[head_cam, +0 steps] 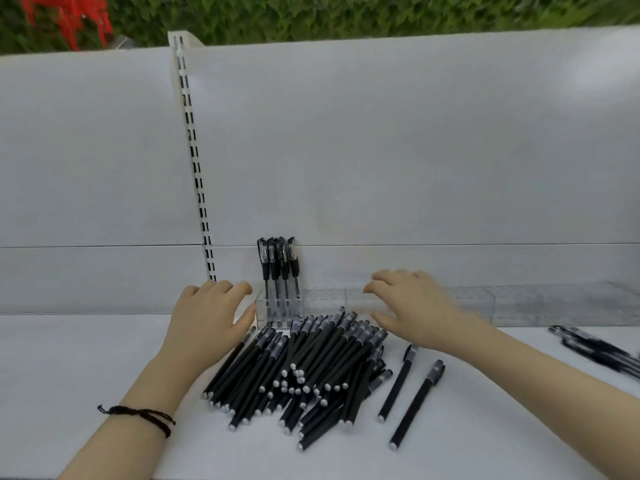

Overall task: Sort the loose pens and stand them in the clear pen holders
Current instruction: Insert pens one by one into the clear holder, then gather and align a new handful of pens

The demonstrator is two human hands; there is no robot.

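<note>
The heap of loose pens [298,368] lies near-centre on the white shelf [104,358], just before the clear pen holders [325,299], the leftmost holding four upright pens [278,268]. The left hand [207,317] and right hand [412,303] flank its far end, fingers loosely apart, gripping nothing; a careless sweep might topple that light holder.

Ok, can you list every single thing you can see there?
pen pile: many, black, centre
loose pens: two, black, right of the pile
clear holders: a row, see-through, along the back
standing pens: four, black-capped, in the leftmost holder
more pens: few, black, right edge
table: one, white, under everything
back panel: one, white, behind the holders
slotted rail: one, white, upright on the panel
hedge: one, green, top
red shape: one, red, top left, blurred
wrist cord: one, black, left wrist
left hand: one, open, beside the standing pens
right hand: one, open, by the empty holders
</note>
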